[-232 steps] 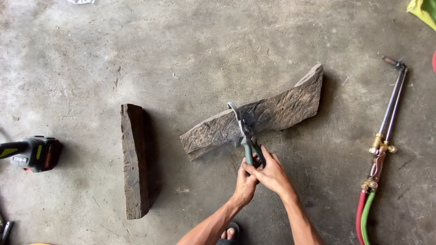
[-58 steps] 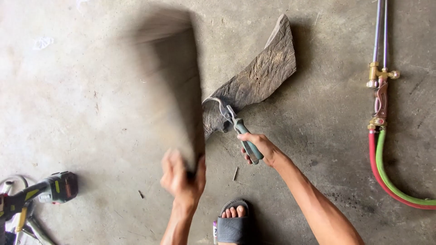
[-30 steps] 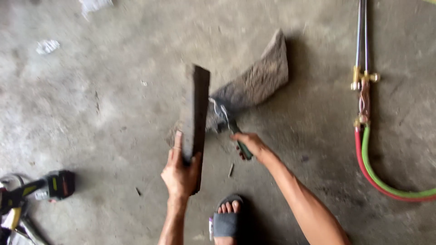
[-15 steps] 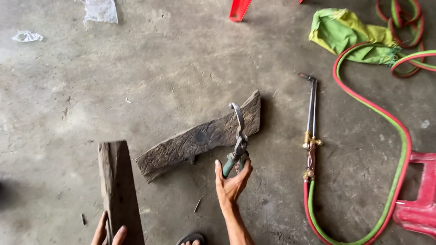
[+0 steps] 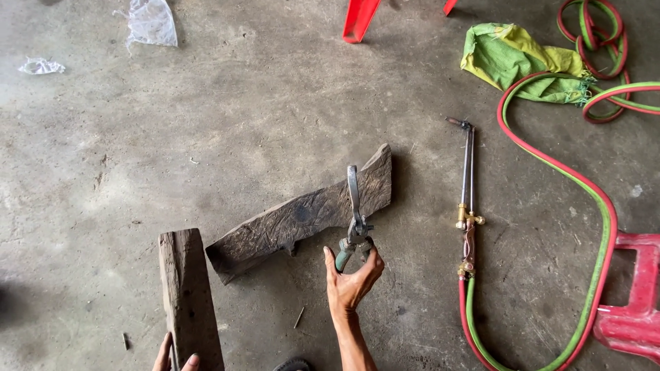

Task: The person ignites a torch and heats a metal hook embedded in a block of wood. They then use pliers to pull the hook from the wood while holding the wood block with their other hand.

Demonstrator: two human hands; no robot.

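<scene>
Plastic scraps [image 5: 152, 22] lie far left at the top of the concrete floor [image 5: 261, 103]. Below them, at the bottom edge, the left hand [image 5: 175, 356] grips the near end of a plank [image 5: 187, 295]; only fingertips show, wrapped on both sides of the wood. The plank looks dense, stiff and rough, likely heavy for one hand, so a hold near the end with fingers around both edges suits it, and splinters are a risk.

Just right of it lies a slab [image 5: 306, 213], weathered and jagged, slanting up to the right, flat on the floor and close to the plank's top corner but apart from it. Across its right part rest pliers [image 5: 354, 206], jaws pointing up and away. The right hand [image 5: 350, 278] has its fingers curled narrowly around the green handles, palm up. The pliers are light and rigid; the rubbery handles are the place to hold.

Further right lie a torch [image 5: 467, 192], its red and green hoses [image 5: 591, 206], a green cloth [image 5: 522, 58] and a red stool [image 5: 636, 295].

Half a second earlier the view was almost the same; the plank has shifted a little to the right, nearer the slab, while the right hand stays on the pliers.
</scene>
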